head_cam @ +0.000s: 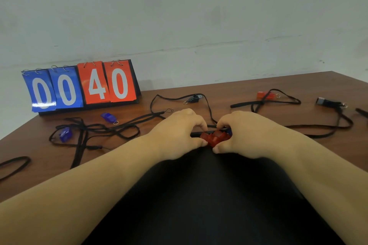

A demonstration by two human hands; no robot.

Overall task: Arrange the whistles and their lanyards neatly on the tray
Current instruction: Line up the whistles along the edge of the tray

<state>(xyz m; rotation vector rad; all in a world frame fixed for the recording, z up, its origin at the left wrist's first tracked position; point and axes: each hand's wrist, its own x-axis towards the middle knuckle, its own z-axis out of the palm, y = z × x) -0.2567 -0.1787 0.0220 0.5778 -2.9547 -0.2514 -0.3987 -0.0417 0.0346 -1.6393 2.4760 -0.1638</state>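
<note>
At centre, worktop [258,85]: I see both hands on red whistle [215,137].
Left hand [179,131] grip: pinching whistle.
Right hand [243,135] grip: pinching whistle.
Lanyards [99,129]: loose, tangled.

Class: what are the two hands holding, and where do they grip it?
Both the left hand and right hand pinch a red whistle, one at each end.

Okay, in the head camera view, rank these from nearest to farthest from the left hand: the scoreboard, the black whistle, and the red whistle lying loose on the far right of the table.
From the left hand:
1. Black whistle, just beyond the hand, toward the wall.
2. Scoreboard, back left, against the wall.
3. Red whistle, back right, past the right hand.
</note>
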